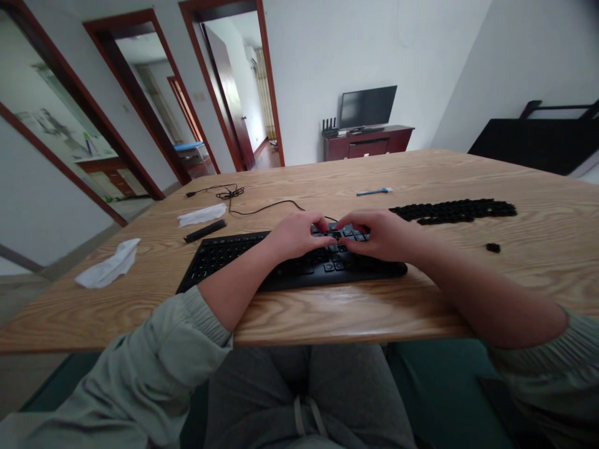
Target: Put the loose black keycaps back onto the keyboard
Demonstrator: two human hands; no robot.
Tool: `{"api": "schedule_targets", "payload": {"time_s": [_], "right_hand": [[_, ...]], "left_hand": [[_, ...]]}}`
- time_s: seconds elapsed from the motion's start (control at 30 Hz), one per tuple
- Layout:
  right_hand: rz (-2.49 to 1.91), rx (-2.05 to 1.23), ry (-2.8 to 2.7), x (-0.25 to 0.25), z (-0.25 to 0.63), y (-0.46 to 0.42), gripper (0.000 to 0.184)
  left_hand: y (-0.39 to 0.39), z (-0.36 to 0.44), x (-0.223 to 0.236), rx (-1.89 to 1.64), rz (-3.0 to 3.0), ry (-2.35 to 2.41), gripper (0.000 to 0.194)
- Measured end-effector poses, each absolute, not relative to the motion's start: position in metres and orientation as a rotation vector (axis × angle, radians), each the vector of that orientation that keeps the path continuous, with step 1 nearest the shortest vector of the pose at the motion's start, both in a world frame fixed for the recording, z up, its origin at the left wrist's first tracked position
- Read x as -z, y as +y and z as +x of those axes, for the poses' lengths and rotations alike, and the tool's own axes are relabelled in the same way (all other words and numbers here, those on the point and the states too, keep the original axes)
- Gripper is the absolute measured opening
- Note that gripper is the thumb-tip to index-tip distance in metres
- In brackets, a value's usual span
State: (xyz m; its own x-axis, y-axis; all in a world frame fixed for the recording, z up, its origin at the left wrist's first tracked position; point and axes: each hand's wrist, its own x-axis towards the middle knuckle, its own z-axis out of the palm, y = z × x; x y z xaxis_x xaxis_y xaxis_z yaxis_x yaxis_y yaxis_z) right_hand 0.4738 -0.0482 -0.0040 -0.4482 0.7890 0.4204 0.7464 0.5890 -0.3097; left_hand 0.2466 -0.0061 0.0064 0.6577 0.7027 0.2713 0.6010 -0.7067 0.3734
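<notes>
A black keyboard (pixel 299 269) lies near the table's front edge, with its cable running off behind it. Many of its key positions on the left look bare of caps, while several black keycaps (pixel 334 266) sit on the right part. Over that right part, my left hand (pixel 298 236) has its fingers curled, thumb and index finger down at the keys. My right hand (pixel 381 234) meets it from the other side, also curled, with its thumb and index finger at the same keys. Whatever lies between the fingertips is too small to make out.
Loose black keycaps (pixel 458 211) lie in a spread at the right, one keycap (pixel 493 247) apart from them. Behind the keyboard are a blue brush (pixel 373 192) and a coiled cable (pixel 230 192). A black strip (pixel 204 231) and white tissues (pixel 110 264) lie left.
</notes>
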Motion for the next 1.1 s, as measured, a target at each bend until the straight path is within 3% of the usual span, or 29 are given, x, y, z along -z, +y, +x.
{"api": "schedule_targets", "payload": {"time_s": [0.73,1.1], "right_hand": [[-1.252,-0.192,-2.532,0.004,0.478,-0.048,0.028],[-1.266,-0.208,-2.485,0.005,0.478,-0.049,0.023]], "left_hand": [[-0.011,0.262,0.010,-0.574,2.756,0.724,0.013],[-0.013,0.261,0.008,-0.614,2.791,0.739,0.014]]}}
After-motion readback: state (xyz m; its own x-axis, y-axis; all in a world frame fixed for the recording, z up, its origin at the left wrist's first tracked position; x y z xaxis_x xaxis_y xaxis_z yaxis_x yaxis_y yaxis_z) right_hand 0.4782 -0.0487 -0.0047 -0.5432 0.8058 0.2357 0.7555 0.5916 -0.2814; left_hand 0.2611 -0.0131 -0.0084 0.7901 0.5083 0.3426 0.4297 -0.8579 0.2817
